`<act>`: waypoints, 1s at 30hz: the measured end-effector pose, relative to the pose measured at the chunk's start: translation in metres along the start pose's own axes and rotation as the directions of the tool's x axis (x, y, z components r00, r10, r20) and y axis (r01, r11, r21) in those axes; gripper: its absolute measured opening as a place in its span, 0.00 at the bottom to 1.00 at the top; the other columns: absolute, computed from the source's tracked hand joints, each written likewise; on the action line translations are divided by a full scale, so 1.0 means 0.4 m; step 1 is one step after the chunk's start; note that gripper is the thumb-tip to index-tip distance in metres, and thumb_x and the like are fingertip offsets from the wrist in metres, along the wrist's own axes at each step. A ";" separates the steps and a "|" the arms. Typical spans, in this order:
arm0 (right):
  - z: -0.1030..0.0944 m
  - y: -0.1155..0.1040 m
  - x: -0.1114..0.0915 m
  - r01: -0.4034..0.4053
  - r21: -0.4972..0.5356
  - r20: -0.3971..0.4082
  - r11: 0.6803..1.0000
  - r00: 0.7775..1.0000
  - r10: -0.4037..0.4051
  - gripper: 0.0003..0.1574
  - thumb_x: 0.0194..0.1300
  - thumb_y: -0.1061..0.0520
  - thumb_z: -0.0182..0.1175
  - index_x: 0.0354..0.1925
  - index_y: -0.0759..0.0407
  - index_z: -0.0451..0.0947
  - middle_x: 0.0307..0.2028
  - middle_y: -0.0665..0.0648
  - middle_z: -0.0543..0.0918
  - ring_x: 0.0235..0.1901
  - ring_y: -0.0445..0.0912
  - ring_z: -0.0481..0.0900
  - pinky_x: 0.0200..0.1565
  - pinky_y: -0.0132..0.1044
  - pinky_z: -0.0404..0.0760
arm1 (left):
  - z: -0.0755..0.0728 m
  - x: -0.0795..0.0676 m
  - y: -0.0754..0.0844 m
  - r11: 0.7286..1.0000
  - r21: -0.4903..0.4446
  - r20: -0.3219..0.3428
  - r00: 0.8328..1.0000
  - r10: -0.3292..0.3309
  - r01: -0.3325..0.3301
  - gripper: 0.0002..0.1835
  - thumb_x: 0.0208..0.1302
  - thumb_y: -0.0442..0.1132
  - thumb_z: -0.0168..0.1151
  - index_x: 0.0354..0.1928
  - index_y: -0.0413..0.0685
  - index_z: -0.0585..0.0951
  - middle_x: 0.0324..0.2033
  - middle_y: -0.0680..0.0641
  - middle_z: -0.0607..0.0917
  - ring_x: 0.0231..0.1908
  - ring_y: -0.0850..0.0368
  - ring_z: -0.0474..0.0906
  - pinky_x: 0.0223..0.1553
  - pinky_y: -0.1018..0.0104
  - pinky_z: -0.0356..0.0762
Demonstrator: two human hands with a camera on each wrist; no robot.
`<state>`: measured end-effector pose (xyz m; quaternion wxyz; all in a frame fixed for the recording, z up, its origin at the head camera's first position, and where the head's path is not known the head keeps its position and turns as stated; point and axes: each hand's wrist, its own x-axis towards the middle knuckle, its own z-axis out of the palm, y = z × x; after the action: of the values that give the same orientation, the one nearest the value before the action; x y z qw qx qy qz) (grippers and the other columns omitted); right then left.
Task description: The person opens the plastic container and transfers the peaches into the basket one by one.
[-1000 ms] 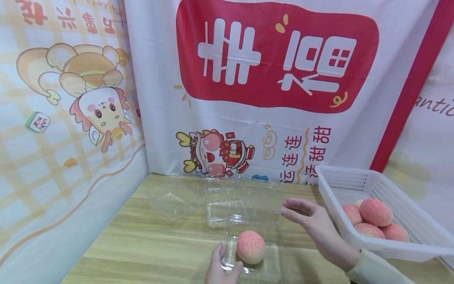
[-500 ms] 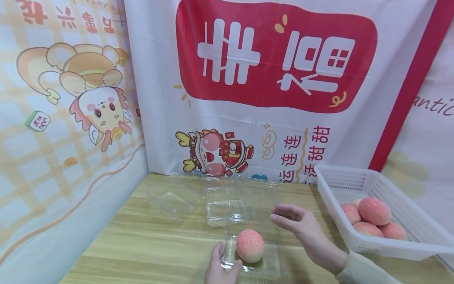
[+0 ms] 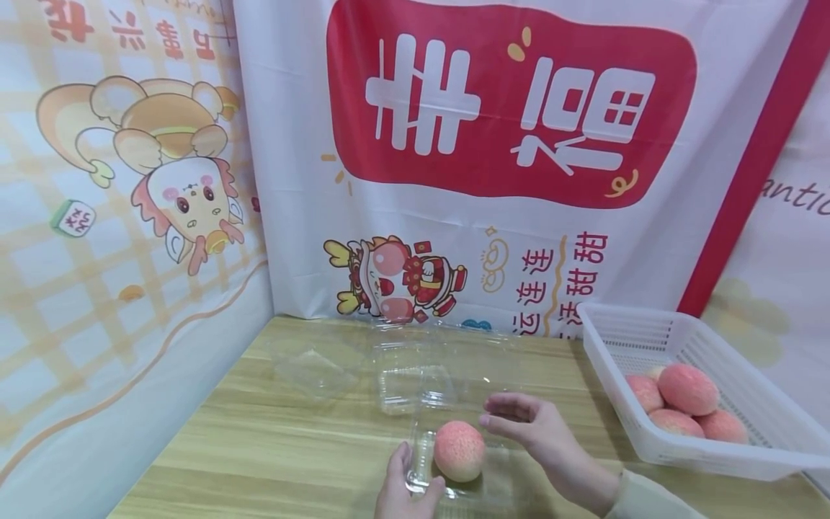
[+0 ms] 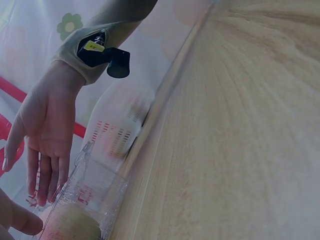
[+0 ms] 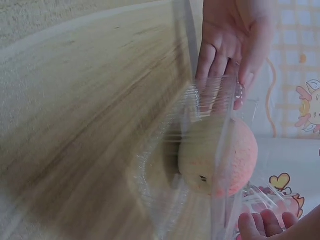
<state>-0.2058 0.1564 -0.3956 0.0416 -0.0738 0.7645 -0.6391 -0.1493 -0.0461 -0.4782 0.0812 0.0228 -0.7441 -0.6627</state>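
A pink and cream peach (image 3: pixel 459 452) sits inside a clear plastic clamshell box (image 3: pixel 502 476) near the table's front edge. My left hand (image 3: pixel 406 492) pinches the box's left rim. In the right wrist view, the thumb of that left hand (image 5: pixel 232 42) lies at the rim and its fingers run behind the ribbed wall. To the right of the peach, my right hand (image 3: pixel 547 441) hovers over the box with nothing in it. The left wrist view shows this right hand (image 4: pixel 47 125) with its fingers extended beside the box.
More clear plastic boxes (image 3: pixel 415 389) lie open further back on the wooden table (image 3: pixel 227 432). A white basket (image 3: pixel 746 450) with several peaches (image 3: pixel 687 389) stands on the right. Printed cloth (image 3: pixel 292 216) closes off the back and left side.
My right hand has moved left and toward me, from beside the basket to close by the peach. The left hand keeps its place on the box.
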 end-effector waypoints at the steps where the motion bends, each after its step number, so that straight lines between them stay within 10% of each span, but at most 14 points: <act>1: 0.001 0.003 0.000 0.000 -0.001 0.003 1.000 1.000 0.000 0.31 0.58 0.58 0.71 0.57 0.69 0.75 0.50 0.60 0.83 0.49 0.49 0.80 0.54 0.40 0.77 | 0.000 0.000 0.001 1.000 0.000 0.003 1.000 -0.003 0.003 0.44 0.56 0.38 0.70 0.68 0.25 0.58 0.62 0.24 0.67 0.62 0.25 0.62 0.58 0.28 0.59; 30: 0.057 0.085 0.024 0.094 -0.134 0.160 0.987 0.985 -0.072 0.41 0.48 0.64 0.76 0.57 0.78 0.71 0.49 0.68 0.81 0.47 0.56 0.80 0.50 0.44 0.81 | 0.002 0.004 -0.002 1.000 0.011 0.014 1.000 -0.015 0.015 0.44 0.56 0.39 0.70 0.69 0.27 0.58 0.63 0.24 0.67 0.61 0.25 0.63 0.58 0.29 0.61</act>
<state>-0.2137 0.1384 -0.4328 0.0687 -0.1577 0.7984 -0.5770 -0.1511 -0.0458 -0.4790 0.0706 0.0241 -0.7480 -0.6595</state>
